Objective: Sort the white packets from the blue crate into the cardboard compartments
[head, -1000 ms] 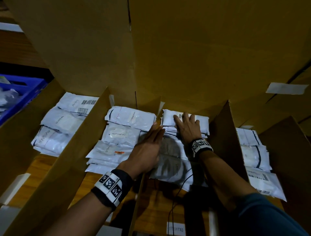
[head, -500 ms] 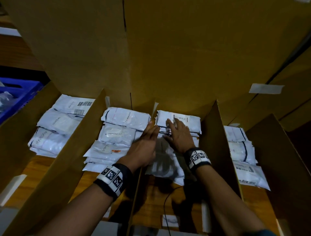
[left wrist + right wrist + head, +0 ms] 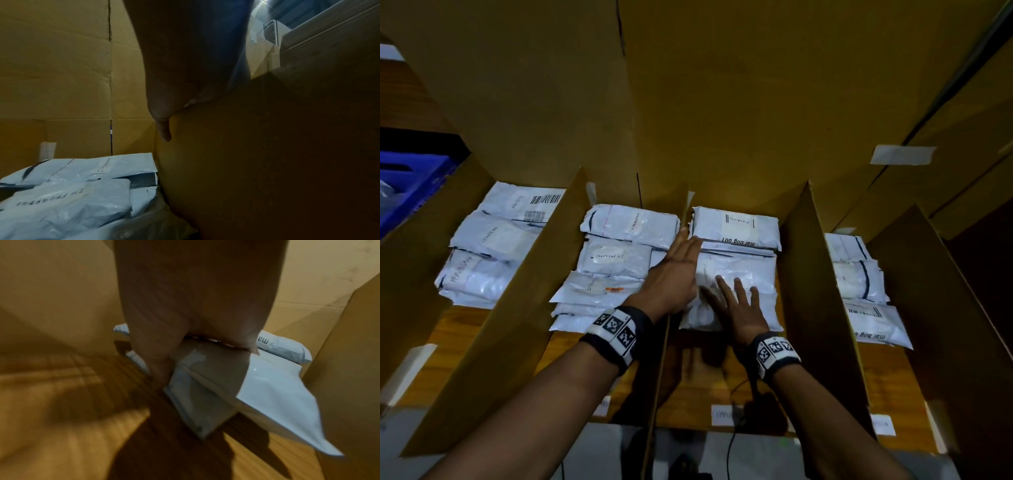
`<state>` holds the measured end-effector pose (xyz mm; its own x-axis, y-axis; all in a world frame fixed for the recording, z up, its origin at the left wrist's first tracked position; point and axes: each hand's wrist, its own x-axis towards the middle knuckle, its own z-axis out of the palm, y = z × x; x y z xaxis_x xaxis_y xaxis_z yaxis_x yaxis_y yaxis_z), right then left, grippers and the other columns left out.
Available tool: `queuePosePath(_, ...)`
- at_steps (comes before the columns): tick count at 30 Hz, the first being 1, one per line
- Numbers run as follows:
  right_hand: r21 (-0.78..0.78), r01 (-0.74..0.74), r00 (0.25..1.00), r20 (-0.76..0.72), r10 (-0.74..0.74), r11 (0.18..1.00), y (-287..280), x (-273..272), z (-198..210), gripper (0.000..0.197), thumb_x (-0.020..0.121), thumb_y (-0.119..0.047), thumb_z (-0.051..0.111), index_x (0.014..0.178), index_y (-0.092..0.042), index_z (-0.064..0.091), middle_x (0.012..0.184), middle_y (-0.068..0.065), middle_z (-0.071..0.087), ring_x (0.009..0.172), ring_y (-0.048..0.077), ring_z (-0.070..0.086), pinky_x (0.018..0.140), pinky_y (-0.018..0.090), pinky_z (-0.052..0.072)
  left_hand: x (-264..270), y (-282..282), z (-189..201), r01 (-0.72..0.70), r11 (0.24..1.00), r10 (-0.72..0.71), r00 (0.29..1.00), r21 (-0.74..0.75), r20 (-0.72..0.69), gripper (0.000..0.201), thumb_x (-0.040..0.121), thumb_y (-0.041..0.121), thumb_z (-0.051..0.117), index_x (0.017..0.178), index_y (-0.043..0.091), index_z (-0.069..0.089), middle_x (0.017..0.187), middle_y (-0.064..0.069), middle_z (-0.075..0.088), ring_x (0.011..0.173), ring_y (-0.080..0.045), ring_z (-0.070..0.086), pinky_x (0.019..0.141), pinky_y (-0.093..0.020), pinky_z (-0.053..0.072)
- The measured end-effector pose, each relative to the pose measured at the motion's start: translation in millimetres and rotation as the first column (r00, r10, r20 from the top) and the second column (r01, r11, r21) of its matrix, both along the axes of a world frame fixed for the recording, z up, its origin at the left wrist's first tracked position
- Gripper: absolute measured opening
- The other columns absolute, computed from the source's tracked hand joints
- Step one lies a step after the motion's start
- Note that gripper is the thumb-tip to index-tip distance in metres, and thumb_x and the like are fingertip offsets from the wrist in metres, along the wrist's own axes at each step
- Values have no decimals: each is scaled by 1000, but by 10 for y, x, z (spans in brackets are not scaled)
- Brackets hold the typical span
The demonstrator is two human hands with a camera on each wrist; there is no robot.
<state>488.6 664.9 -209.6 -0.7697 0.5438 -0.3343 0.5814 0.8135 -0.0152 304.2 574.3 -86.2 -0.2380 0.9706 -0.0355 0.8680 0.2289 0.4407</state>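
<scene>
Several white packets lie stacked in four cardboard compartments. My right hand [image 3: 736, 306] lies flat with fingers spread on the near white packet [image 3: 748, 274] of the third compartment; the right wrist view shows the right hand [image 3: 185, 305] over that packet [image 3: 263, 386]. My left hand [image 3: 676, 269] reaches across the cardboard divider [image 3: 661, 373] with straight fingers that touch the stack's left edge. In the left wrist view the left hand [image 3: 164, 91] lies along the divider [image 3: 267, 162], above packets marked "IN PROGRESS" [image 3: 68, 199]. The blue crate [image 3: 414, 181] sits far left.
Tall cardboard walls [image 3: 722, 102] close off the back. More packets fill the first [image 3: 489, 246], second [image 3: 619, 253] and fourth [image 3: 859, 281] compartments. The wooden floor [image 3: 709, 387] shows in front of the stacks, with a small label and a black cable near the front edge.
My right hand has slid back from the far packet onto the near one, its fingers now spread. The left hand has stayed at the divider.
</scene>
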Motion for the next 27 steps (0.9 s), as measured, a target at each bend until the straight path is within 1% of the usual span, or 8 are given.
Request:
queuePosePath(3, 3, 9, 1000, -19, -9, 1000, 80, -30, 22, 124, 96, -6, 63, 147, -49, -41, 171, 2, -34, 158, 46, -20, 124, 72, -3, -31, 1, -42, -11, 1000, 11, 1000, -11, -4, 88, 95, 7, 58, 169, 16, 10, 177, -2, -8, 163, -15, -6, 121, -41, 36)
queuePosePath(6, 0, 21, 999, -49, -21, 1000, 76, -73, 14, 126, 99, -13, 64, 138, -53, -49, 171, 1, -32, 158, 47, -19, 124, 72, -3, -68, 0, -74, -8, 1000, 8, 1000, -4, -15, 88, 94, 8, 58, 169, 16, 12, 178, -2, -6, 163, -14, -7, 120, -42, 37)
queuePosePath(13, -34, 74, 996, -42, -75, 997, -60, -102, 166, 108, 100, -28, 64, 163, -40, -22, 172, 5, -31, 158, 46, -22, 126, 66, -6, -107, -31, -144, 45, 994, -41, 998, 94, -43, 83, 91, 6, 62, 165, 7, 24, 174, -10, 20, 164, -20, 0, 116, -47, 43)
queuePosePath(16, -55, 137, 975, -170, -145, 989, -118, -96, 386, 113, 91, -46, 73, 168, -31, -8, 176, 11, -12, 161, 45, -1, 129, 62, 9, -146, -23, -129, 39, 994, -40, 999, 103, 12, 78, 96, 11, 59, 165, 10, 24, 174, -10, 22, 164, -21, 6, 123, -44, 35)
queuePosePath(19, -59, 220, 900, -373, -226, 974, -221, -113, 760, 101, 84, -76, 52, 166, -23, 25, 171, 15, 25, 150, 42, 35, 116, 56, 41, -161, -78, 31, -13, 995, 0, 992, 103, 129, 67, 100, 20, 56, 162, 20, 32, 169, -4, 33, 156, -22, 31, 123, -41, 35)
queuePosePath(21, -70, 221, 858, -461, -228, 973, -306, -96, 1015, 82, 91, -68, 60, 157, -22, 42, 161, 9, 40, 139, 37, 47, 101, 51, 52, -160, -226, 173, -47, 992, 31, 990, 114, 137, 59, 101, 24, 55, 158, 23, 40, 161, -3, 45, 143, -24, 47, 117, -40, 41)
queuePosePath(23, -55, 207, 820, -534, -204, 977, -413, -53, 1261, 55, 99, -56, 63, 145, -26, 54, 147, 1, 51, 128, 30, 55, 85, 47, 56, -167, -485, 314, -64, 990, 48, 992, 127, 120, 52, 100, 28, 55, 152, 25, 49, 153, -1, 55, 136, -24, 53, 112, -43, 46)
queuePosePath(27, -68, 157, 782, -600, -167, 985, -713, 38, 1551, 34, 101, -51, 63, 130, -32, 59, 125, -5, 64, 109, 22, 65, 74, 46, 57, -213, -1161, 471, -69, 992, 61, 995, 101, 84, 34, 102, 30, 62, 135, 25, 64, 134, 2, 68, 120, -23, 63, 96, -43, 55)
